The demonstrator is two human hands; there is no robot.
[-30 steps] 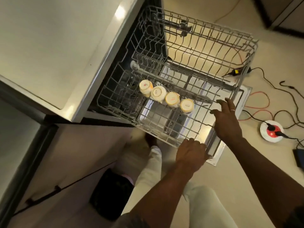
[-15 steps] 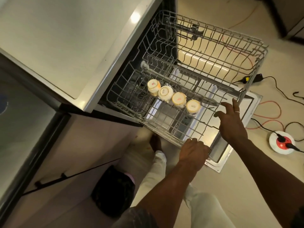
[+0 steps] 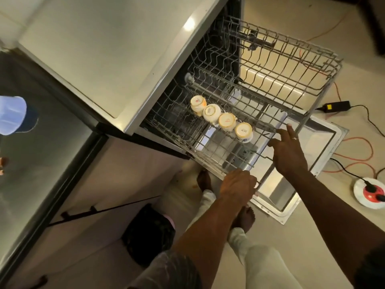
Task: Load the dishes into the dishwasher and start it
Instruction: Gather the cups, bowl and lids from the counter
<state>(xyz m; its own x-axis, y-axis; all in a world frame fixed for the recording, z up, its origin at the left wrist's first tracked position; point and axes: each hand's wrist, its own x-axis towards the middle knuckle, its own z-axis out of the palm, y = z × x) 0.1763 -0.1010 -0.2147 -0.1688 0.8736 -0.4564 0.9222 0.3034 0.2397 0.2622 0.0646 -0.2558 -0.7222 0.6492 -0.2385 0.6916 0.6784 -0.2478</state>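
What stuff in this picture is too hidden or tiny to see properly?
In the head view:
- Words on the cups: too small to read.
- Fingertips of the left hand: curled over the rack rim, under its knuckles.
- Inside the dishwasher: dark, covered by the white top.
- Blue thing: cut off by the left edge.
- Start buttons: not in view.

rack (image 3: 270, 65) | pulled out | four cups (image 3: 227, 122) upside down, one row

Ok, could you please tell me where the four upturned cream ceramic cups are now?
In the head view, the four upturned cream ceramic cups sit in a diagonal row in the pulled-out grey wire rack, mid-frame, just left of the right hand.
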